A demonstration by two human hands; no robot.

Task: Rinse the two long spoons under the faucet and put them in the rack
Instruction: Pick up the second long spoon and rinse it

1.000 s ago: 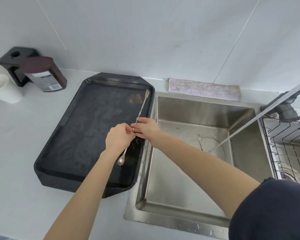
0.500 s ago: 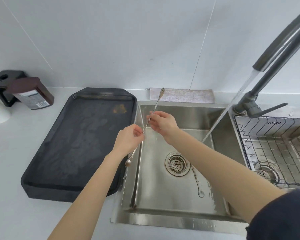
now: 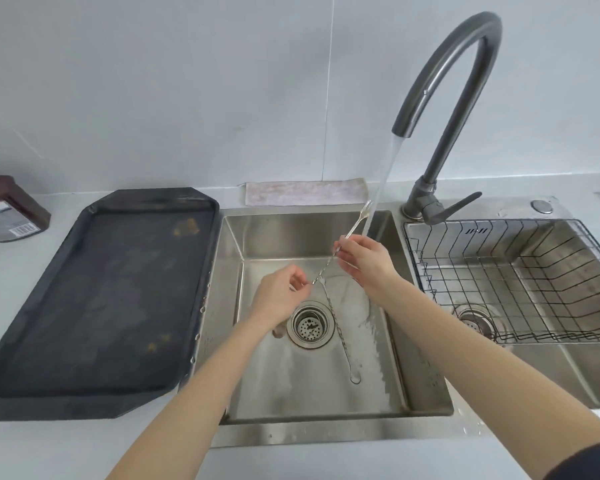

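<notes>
A long twisted metal spoon [image 3: 326,268] is held slantwise over the left sink basin [image 3: 392,386]. My left hand [image 3: 278,299] grips its lower part; the bowl end is hidden beneath that hand. My right hand [image 3: 364,258] pinches the shaft higher up. Its forked top end [image 3: 365,208] touches the water stream falling from the grey faucet [image 3: 440,81]. A second long spoon [image 3: 340,337] lies on the basin floor, right of the drain [image 3: 310,327]. The wire rack [image 3: 513,282] sits in the right basin.
A black tray [image 3: 94,299] lies on the counter left of the sink. A brown container [image 3: 4,209] stands at the far left. A folded cloth [image 3: 305,192] rests against the wall behind the sink. The faucet lever [image 3: 454,206] points right.
Both hands have carried the spoon from over the black tray to the right, above the sink, until its forked end reaches the water stream. The view has shifted right and up.
</notes>
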